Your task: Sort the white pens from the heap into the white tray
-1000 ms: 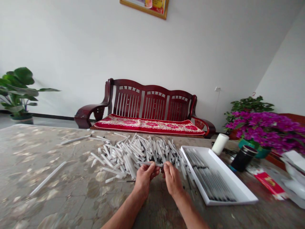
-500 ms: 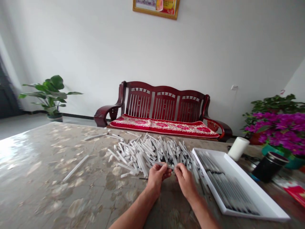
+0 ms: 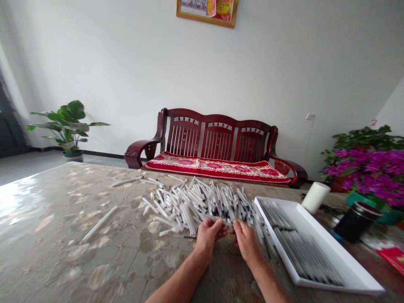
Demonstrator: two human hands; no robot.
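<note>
Quickly: left hand (image 3: 207,235) curled shut around a thin white plastic tube (image 3: 211,218), held low at the edge of a loose white tube pile (image 3: 195,202); right hand (image 3: 247,242) half-curled beside it, hold unclear. Shallow white rectangular tray (image 3: 328,248) alongside keeps its tubes in parallel rows, apart from the pile.

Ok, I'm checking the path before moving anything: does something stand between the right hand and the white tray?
Yes: a few white tubes from the edge of the pile lie between the right hand and the white tray. Nothing else shows in that gap.
</note>
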